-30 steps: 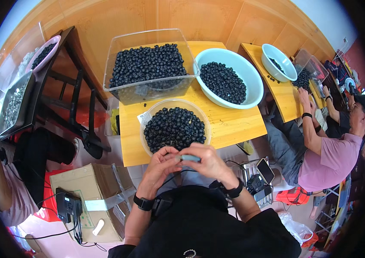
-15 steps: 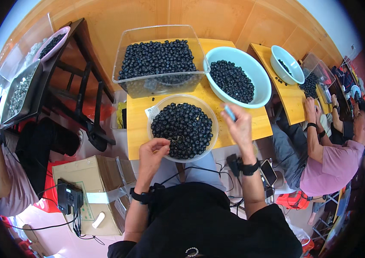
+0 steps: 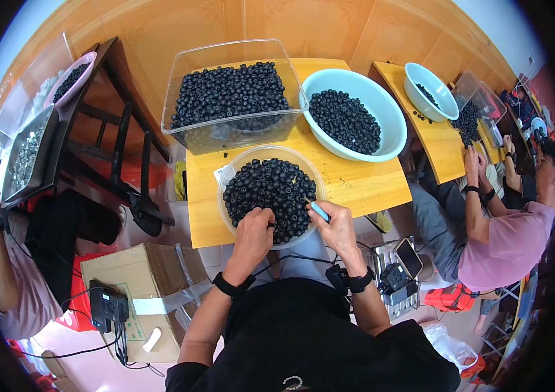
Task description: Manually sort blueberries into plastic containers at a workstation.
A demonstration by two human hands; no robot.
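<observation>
Both hands at a round tub (image 3: 271,151) of dark beads (image 3: 265,183), a blue-handled tool (image 3: 318,210) in the right.
The left hand (image 3: 254,236) dips its bunched fingertips among the beads at the tub's near side; whether they pinch one, I cannot tell. The right hand (image 3: 335,227) pinches the tool, its tip slanting over the beads. Beyond the hands on the counter (image 3: 369,189) stand a clear rectangular bin (image 3: 231,136) and, farther right, a light blue basin (image 3: 391,130).
</observation>
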